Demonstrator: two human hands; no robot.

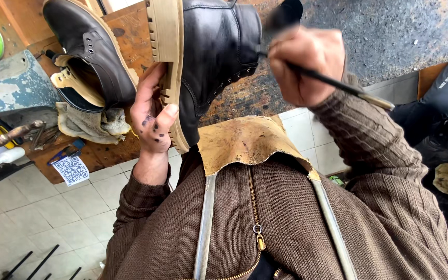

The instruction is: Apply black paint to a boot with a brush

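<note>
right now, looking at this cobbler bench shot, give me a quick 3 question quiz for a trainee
1. True or false: the left hand grips the black boot by its tan sole.
2. What does the right hand hold? A) a hammer B) a thin dark-handled brush C) a pair of scissors
3. Fill in: a second black boot lies on the wooden ____, partly over a crumpled cloth.

Key
1. True; the thumb presses on the sole's edge.
2. B; the brush has its head blurred against the boot's upper.
3. Bench.
</note>
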